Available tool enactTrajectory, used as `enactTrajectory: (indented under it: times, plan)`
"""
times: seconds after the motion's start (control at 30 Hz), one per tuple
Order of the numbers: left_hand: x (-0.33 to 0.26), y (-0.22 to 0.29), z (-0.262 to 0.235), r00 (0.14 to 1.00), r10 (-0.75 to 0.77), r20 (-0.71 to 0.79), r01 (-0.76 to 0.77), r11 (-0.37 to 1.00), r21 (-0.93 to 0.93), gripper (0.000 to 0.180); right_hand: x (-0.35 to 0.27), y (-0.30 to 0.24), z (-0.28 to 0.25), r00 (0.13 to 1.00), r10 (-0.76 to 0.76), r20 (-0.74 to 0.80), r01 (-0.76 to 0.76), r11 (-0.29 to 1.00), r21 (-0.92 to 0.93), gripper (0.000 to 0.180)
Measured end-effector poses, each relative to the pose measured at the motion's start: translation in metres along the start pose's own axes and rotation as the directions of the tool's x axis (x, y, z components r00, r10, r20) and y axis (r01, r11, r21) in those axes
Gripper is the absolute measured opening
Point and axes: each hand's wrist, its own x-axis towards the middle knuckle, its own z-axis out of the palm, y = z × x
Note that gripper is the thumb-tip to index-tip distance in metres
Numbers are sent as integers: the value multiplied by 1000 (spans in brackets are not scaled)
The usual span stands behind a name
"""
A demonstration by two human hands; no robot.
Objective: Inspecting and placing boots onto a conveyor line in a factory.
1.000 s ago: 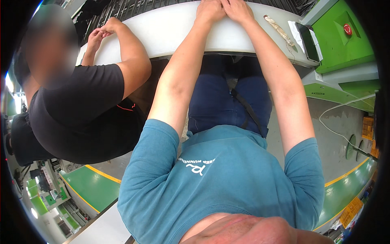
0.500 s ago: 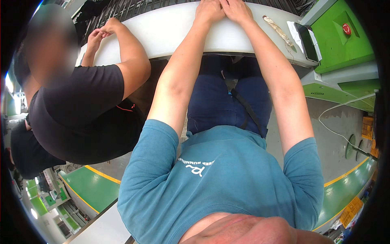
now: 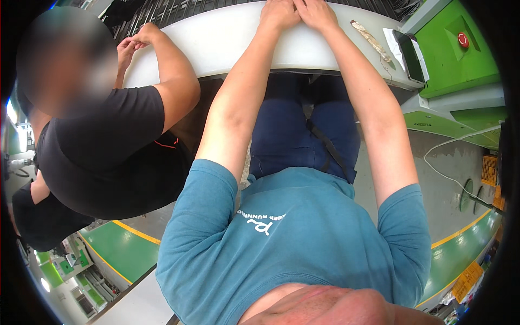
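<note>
My left hand (image 3: 279, 14) and my right hand (image 3: 317, 14) are side by side at the far side of a white worktop (image 3: 216, 43), thumbs close together. The upper edge of the view cuts off most of their fingers, so whatever they may hold is hidden. Right of my right hand lies a long beige bundle (image 3: 370, 40), wrapped in something like tape or cord, with a thin thread trailing from its near end. Beyond that, a dark flat phone-like device (image 3: 410, 57) rests on a white sheet (image 3: 394, 46) near the worktop's right end.
At my left a co-worker in a black shirt (image 3: 108, 146) leans on the worktop, hands (image 3: 136, 42) together. Dark metal bars (image 3: 200, 6) run behind the worktop. A green machine housing (image 3: 444, 59) with a red button (image 3: 462, 39) stands right. A white cable (image 3: 433, 157) hangs below it.
The co-worker's head has moved right, toward their hands. Another person in black at the far left has shifted slightly. My hands look almost the same.
</note>
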Motion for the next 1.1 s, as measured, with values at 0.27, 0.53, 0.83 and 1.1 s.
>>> enactTrajectory:
  times: [0.27,0.53,0.83,1.1]
  plan:
    - [2,-6,-2,999,21,37,-22,999,41,40,-1,-3,1,999,-42,-1,42,999,9,41]
    - [2,-6,-1,999,30,42,-31,999,27,41,-1,-4,1,1000,-10,-19,10,1000,1,40]
    - [3,0,2,999,-39,25,39,999,5,41,-1,6,2,998,-54,-43,54,999,1,40]
    - [2,-6,2,997,-17,72,15,999,32,41,-1,0,2,999,-38,-22,38,999,14,40]
